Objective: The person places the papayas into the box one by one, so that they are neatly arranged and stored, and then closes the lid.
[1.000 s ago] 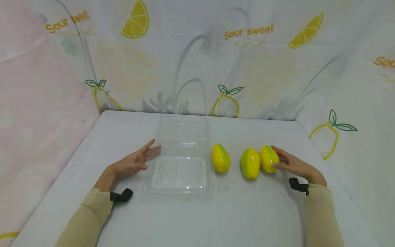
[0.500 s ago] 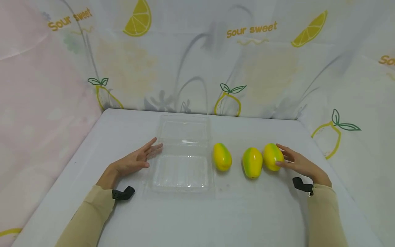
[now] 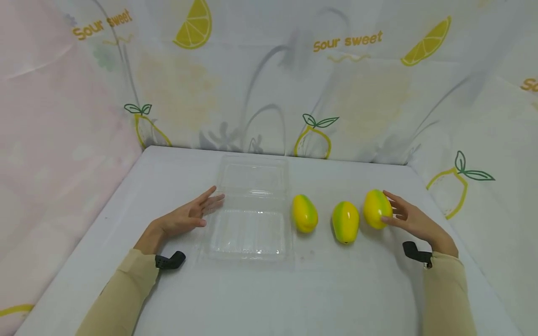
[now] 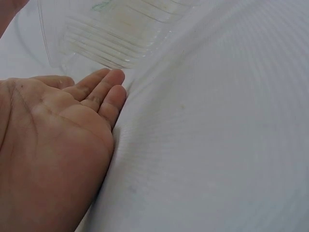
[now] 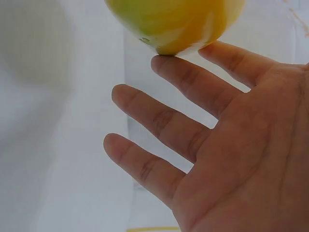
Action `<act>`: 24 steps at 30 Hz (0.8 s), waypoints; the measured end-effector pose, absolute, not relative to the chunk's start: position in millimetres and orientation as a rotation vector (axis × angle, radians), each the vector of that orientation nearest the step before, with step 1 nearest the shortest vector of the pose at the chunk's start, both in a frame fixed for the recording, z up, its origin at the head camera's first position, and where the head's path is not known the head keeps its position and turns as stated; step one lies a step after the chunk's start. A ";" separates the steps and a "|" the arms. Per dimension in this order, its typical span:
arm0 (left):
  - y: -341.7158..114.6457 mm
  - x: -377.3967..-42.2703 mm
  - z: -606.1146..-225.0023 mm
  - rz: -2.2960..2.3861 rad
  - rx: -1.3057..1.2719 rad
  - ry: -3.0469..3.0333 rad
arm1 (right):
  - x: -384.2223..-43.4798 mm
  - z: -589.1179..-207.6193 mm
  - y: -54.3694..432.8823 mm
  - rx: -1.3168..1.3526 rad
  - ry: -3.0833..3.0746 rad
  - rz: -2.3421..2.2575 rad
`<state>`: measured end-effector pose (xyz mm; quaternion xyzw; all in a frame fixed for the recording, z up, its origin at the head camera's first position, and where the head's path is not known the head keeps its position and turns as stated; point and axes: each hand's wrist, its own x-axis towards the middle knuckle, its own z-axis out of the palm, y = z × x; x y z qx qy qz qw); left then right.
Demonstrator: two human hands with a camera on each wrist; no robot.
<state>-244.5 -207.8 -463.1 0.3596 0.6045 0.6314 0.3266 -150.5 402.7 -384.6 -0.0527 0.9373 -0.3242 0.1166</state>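
At the right of the head view, my right hand (image 3: 414, 223) pinches a glossy yellow-green mango (image 3: 377, 209) between thumb and fingertips. The right wrist view shows that mango (image 5: 176, 21) at the fingertips, with the lower fingers spread apart and off it. A shadow lies under it, and it looks raised from the table. My left hand (image 3: 182, 219) is palm inward with loose, extended fingers, at the left side of a clear plastic clamshell box (image 3: 248, 233). In the left wrist view its fingertips (image 4: 116, 77) lie close to the box; contact is unclear.
Two more mangoes, one (image 3: 305, 213) near the box's right side and another (image 3: 346, 222) farther right, lie on the white table (image 3: 269, 298). The box's lid (image 3: 254, 177) lies folded back toward the printed curtain (image 3: 252, 79) behind.
My right hand has taken the rightmost mango away from its neighbour, rightward and slightly up, widening the gap. My left hand keeps its place by the box. The head view has shifted slightly.
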 end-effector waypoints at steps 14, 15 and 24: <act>-206.4 -242.2 -461.6 1.642 0.874 1.635 | -143.6 -359.7 385.5 -0.215 2.840 -0.947; -206.3 -242.1 -461.6 1.644 0.873 1.635 | -143.2 -358.1 383.8 -0.226 2.848 -0.952; -206.4 -243.0 -462.4 1.637 0.894 1.637 | -137.8 -345.0 359.9 -0.321 2.910 -0.993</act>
